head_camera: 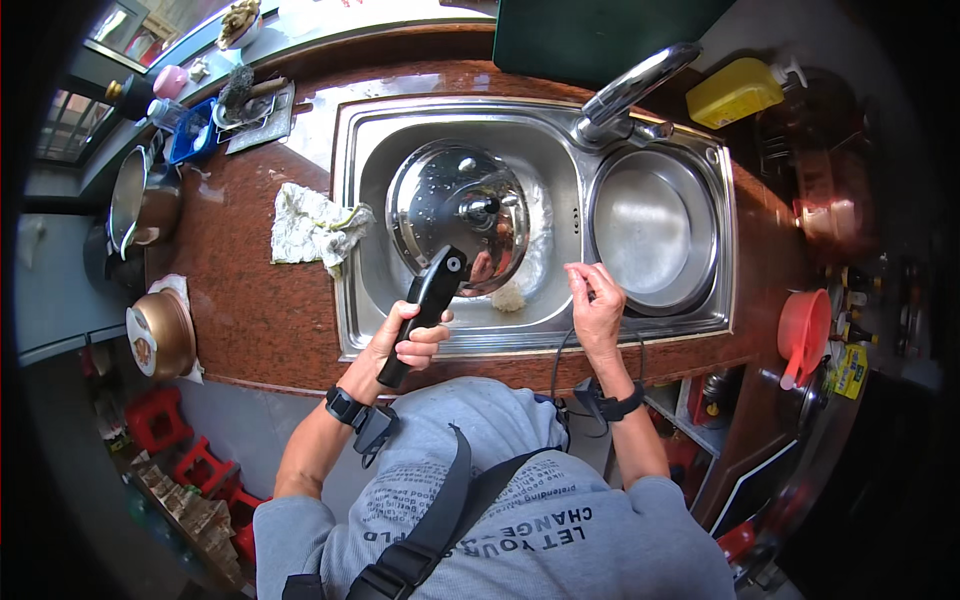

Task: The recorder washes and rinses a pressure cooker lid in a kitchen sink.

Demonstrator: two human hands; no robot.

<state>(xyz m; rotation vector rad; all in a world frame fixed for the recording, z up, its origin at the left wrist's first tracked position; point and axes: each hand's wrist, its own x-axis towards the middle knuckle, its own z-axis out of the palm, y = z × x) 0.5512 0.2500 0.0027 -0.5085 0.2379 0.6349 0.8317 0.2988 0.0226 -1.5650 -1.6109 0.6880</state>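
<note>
My left hand [409, 337] grips the black handle [427, 307] of a shiny steel pan [427, 187]. The pan sits in the large sink basin [375, 292], its mirror-like surface dotted with water drops. I cannot tell whether the dark round spot at its middle is a knob or a reflection. A tan scrubber [508, 298] lies in the basin just below the pan's rim. Over the near end of the divider, my right hand [600, 307] hovers with fingers curled against the thumb and nothing visible in them. Beside it, a round steel basin [645, 225] fills the smaller bowl.
A chrome faucet [630, 90] arches behind the sink, near a yellow pump bottle [735, 94]. A crumpled white cloth [307, 229] overlaps the sink's left rim. Pots stand at the left, including a gold-coloured pot [169, 334]. A red plastic dipper [804, 330] lies right.
</note>
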